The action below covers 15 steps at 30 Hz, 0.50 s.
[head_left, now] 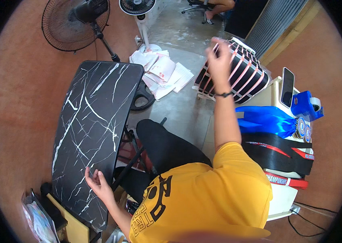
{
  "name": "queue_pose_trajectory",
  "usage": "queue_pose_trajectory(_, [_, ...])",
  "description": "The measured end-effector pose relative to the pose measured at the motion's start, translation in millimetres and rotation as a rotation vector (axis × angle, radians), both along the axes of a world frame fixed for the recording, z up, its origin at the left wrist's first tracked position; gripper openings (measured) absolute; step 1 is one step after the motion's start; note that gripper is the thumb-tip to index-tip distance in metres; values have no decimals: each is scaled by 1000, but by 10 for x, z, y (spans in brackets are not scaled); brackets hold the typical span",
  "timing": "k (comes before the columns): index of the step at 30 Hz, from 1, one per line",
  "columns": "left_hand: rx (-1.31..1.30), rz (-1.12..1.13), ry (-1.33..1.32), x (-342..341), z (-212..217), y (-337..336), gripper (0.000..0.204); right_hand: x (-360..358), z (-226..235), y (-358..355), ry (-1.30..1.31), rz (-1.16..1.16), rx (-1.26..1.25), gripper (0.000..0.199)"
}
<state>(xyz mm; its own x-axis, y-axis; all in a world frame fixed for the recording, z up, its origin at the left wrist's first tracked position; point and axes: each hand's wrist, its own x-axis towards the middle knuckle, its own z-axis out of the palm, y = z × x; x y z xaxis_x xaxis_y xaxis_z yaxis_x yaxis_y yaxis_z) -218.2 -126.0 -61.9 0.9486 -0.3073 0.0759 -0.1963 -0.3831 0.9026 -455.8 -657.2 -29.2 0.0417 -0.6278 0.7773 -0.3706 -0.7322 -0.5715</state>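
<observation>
My left hand (pixel 99 185) rests at the near right edge of the folding table (pixel 94 117), which has a black top with white marble veins. Its fingers are apart and nothing shows in them. Reaching forward with the arm stretched out, my right hand (pixel 219 65) is over a black box wrapped in pale pink bands (pixel 243 73). Motion smears its fingers, so I cannot make out whether they hold anything. A dark bracelet (pixel 224 94) circles that wrist. From this view I cannot tell whether the right hand touches the box.
To my right, a pale cabinet (pixel 278 200) carries blue satin ribbons (pixel 266 119) with medals, black straps (pixel 276 156), red lanyards (pixel 296 183), a phone (pixel 287 87) and a blue tape dispenser (pixel 303 103). Papers (pixel 163 73) lie on the floor near two fans (pixel 76 24). Someone's leg (pixel 219 7) shows far ahead.
</observation>
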Motion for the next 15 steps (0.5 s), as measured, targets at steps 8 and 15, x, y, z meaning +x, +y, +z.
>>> queue_pose_trajectory(8, [-25,10,-56,24,29,-21,47,-1202,780,-521,479,-303,541,38])
queue_pose_trajectory(15, [-110,-47,-72,-45,58,-46,46,-1264,-47,-498,359,-377,385,34])
